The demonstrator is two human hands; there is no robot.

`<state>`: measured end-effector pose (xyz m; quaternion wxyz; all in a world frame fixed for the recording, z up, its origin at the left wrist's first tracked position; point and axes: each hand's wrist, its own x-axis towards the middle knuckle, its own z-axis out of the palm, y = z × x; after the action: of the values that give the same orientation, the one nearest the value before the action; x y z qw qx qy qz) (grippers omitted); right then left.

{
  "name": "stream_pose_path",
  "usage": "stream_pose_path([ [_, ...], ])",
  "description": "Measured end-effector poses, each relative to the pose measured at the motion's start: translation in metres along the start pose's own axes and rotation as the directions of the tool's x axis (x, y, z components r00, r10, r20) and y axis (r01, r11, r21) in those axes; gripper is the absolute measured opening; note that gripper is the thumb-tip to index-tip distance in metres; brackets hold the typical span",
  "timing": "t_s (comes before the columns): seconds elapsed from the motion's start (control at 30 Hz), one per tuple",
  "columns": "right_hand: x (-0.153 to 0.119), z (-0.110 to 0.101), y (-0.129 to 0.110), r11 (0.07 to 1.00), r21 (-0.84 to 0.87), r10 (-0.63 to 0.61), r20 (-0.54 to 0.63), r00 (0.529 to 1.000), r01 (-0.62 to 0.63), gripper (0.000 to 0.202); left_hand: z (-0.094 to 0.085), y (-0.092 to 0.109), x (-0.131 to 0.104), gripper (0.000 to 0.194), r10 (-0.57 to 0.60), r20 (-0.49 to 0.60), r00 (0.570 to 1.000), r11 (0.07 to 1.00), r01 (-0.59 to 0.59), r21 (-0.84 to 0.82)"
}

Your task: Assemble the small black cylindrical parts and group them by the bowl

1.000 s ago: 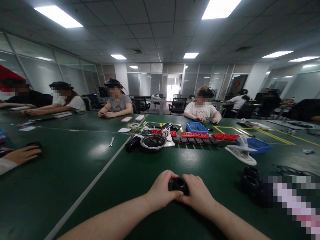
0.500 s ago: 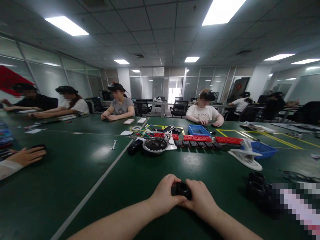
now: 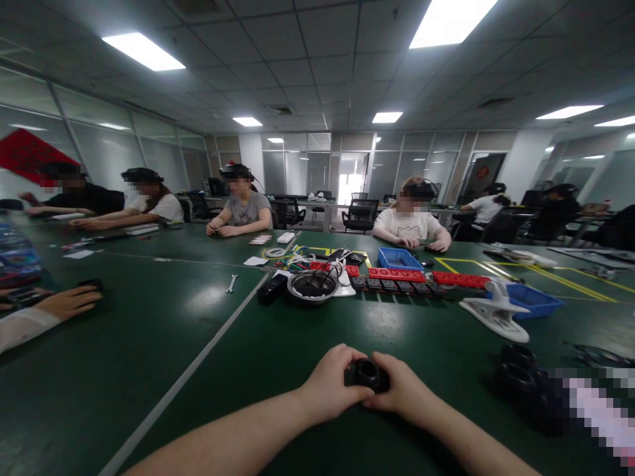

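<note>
Close in front of me, over the green table point(image 3: 258, 410), I hold a small black part with a round hollow top point(image 3: 368, 371). My left hand point(image 3: 331, 387) wraps its fingers and thumb round the left side of it. From the right side my right hand point(image 3: 401, 383) grips the same part, its thumb low near the left thumb. The round opening faces up between the hands. Fingers cover most of the part's sides and underside, so its exact kind cannot be made out.
Black ring-shaped parts point(image 3: 518, 373) lie at the right. Beyond my hands are a metal bowl point(image 3: 313, 297) with cables, a black device point(image 3: 272, 289), red strips point(image 3: 399, 274), a white stand point(image 3: 496, 316) and blue bins point(image 3: 401, 258). A wrench point(image 3: 232, 284) and a co-worker's hand point(image 3: 74, 301) are leftward.
The whole scene has shifted slightly right as my head turned a little left. Both hands still hold the black part, and its round top shows a bit more fully between them.
</note>
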<state>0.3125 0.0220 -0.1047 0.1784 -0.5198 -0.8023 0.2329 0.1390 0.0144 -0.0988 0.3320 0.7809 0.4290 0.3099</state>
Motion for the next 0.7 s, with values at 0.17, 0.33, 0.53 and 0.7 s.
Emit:
stream_pose_path([
  [0.17,-0.009,0.005,-0.018,0.966,-0.256,0.011,-0.122,0.992,-0.043,0.029,0.002,-0.001,-0.001,0.038,-0.007,-0.026,1.000,1.000,0.007,0.016],
  [0.33,-0.007,-0.018,-0.005,0.985,0.046,-0.174,0.143,0.974,0.169,0.041,-0.008,0.000,-0.001,0.039,0.101,0.092,0.991,0.995,-0.101,-0.006],
  [0.53,-0.003,-0.015,0.000,0.996,0.019,-0.089,0.128,0.988,0.088,0.028,-0.001,0.001,-0.004,0.040,0.039,0.040,0.998,0.999,-0.040,0.013],
  [0.7,-0.009,0.004,-0.016,0.949,-0.314,-0.048,-0.137,0.989,0.003,0.022,0.004,0.003,-0.006,0.037,-0.013,-0.073,0.997,0.998,0.018,0.065],
])
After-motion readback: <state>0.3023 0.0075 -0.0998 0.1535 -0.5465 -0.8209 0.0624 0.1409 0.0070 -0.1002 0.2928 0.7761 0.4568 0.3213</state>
